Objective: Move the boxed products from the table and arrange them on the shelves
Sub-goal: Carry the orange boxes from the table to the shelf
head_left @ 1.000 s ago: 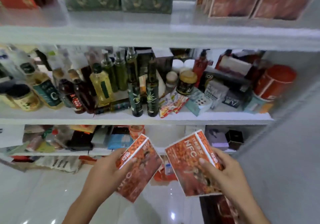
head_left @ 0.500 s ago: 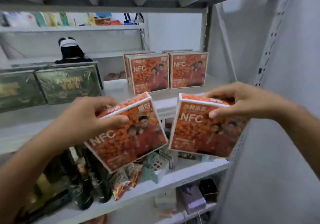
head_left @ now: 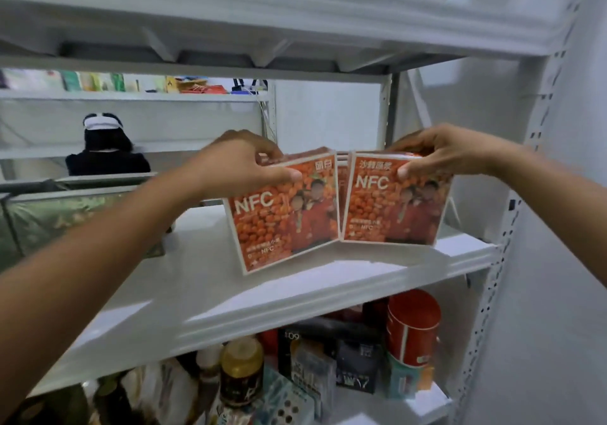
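Two orange boxes marked NFC stand side by side on the white shelf (head_left: 203,296). My left hand (head_left: 239,165) grips the top of the left box (head_left: 282,217), thumb on its front face. My right hand (head_left: 437,155) grips the top of the right box (head_left: 394,207) the same way. The lower edges of both boxes rest on the shelf board, and the left box is turned slightly to the left. More orange boxes stand behind them, mostly hidden.
Dark green flat boxes (head_left: 49,221) stand on the same shelf at left. The shelf below holds bottles, a jar (head_left: 241,372), small cartons and a red canister (head_left: 412,329). A white upright (head_left: 512,227) bounds the right side. A person (head_left: 105,152) stands beyond the shelving.
Both hands have carried the two boxes up and forward from mid-air onto the shelf, in front of the boxes standing there. The view has moved closer to the shelf.
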